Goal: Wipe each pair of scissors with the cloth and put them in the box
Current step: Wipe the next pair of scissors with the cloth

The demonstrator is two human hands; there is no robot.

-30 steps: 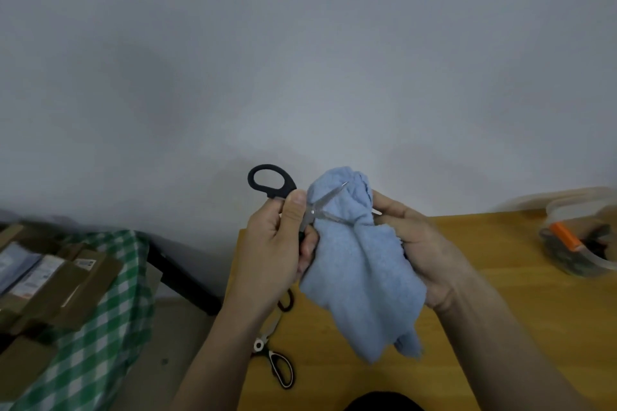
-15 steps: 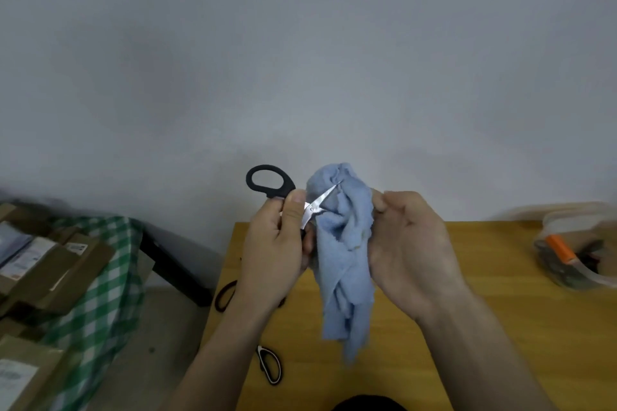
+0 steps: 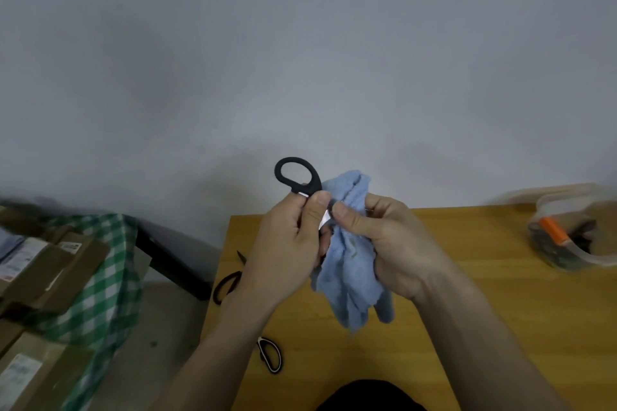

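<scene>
Left hand [image 3: 287, 253] grips the black scissors [image 3: 298, 177] by the handle, thumb up along the pivot, one loop sticking out above the fingers. Right hand [image 3: 380, 243] clenches the blue cloth [image 3: 347, 264] round the blades — thumb and fingers pinch the fabric just beside the left thumb; blades are buried under it, only a sliver of metal shows between the two thumbs. To do this well, I'd keep the pinch firm and draw the cloth from pivot toward tips, fabric between skin and edge, then flip for the other face. The box [image 3: 574, 237] sits well off past the right hand, clear plastic with an orange-handled item inside. Two more pairs lie on the wooden table [image 3: 500, 310] below the left wrist — one black [image 3: 227, 284] at the edge, one white-trimmed [image 3: 270, 352] nearer the body. Grey wall behind; cardboard boxes [image 3: 50, 264] on a green checked cloth [image 3: 107, 280] off to the left.
</scene>
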